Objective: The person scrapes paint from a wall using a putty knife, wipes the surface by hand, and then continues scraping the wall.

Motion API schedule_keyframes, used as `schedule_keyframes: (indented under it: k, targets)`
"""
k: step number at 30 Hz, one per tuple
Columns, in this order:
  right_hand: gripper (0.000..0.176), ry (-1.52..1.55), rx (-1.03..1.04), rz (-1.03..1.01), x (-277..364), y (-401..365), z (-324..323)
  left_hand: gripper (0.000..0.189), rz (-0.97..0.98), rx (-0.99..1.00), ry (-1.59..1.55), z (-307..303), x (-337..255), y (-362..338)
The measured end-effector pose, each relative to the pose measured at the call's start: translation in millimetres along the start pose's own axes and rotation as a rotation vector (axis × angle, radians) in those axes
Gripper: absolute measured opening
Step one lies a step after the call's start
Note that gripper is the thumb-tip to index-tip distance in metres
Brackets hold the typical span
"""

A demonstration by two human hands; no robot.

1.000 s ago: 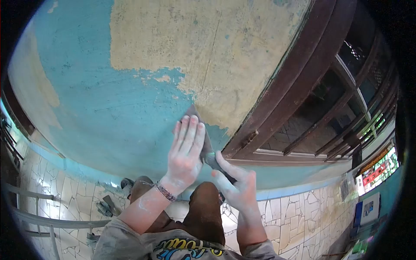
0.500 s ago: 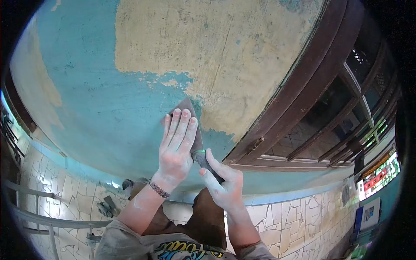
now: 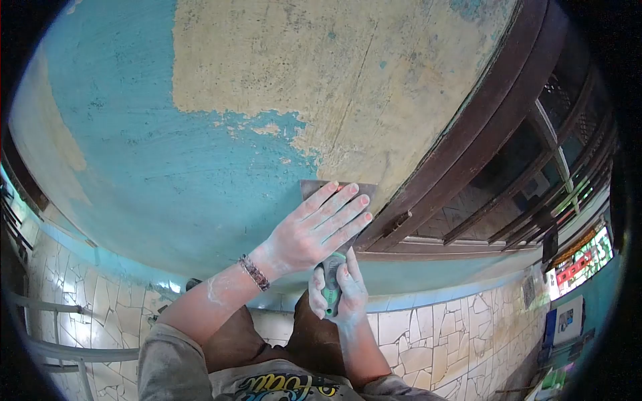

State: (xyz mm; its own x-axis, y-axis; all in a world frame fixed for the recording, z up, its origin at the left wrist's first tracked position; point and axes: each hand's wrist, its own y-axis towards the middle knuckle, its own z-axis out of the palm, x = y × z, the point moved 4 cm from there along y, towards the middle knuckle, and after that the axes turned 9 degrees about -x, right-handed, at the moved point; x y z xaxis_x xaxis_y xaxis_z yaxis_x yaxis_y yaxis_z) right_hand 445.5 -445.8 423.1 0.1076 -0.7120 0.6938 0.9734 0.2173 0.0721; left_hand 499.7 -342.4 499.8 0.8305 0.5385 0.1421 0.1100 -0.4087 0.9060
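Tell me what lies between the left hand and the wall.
The blade of the scraper lies there, flat on the wall under the left hand, as the head view shows.

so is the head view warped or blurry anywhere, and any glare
Head view: strong fisheye, so the door frame and wall bow and the corners go black; left hand, right hand and scraper are sharp; soft even daylight, no hard shadows; brightest at the picture's right edge.
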Motion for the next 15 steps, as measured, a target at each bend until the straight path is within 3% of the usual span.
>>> schedule_keyframes:
  k: [8,15]
  targets:
    - [0.053,-0.047,-0.057,-0.011,-14.6,2.8,-1.8,0.036,-0.004,-0.084,-0.034,3.6,2.5,-7.2]
    - [0.056,-0.095,-0.023,-0.088,10.8,23.0,19.1,0.034,0.043,-0.140,0.030,-1.9,14.4,16.6]
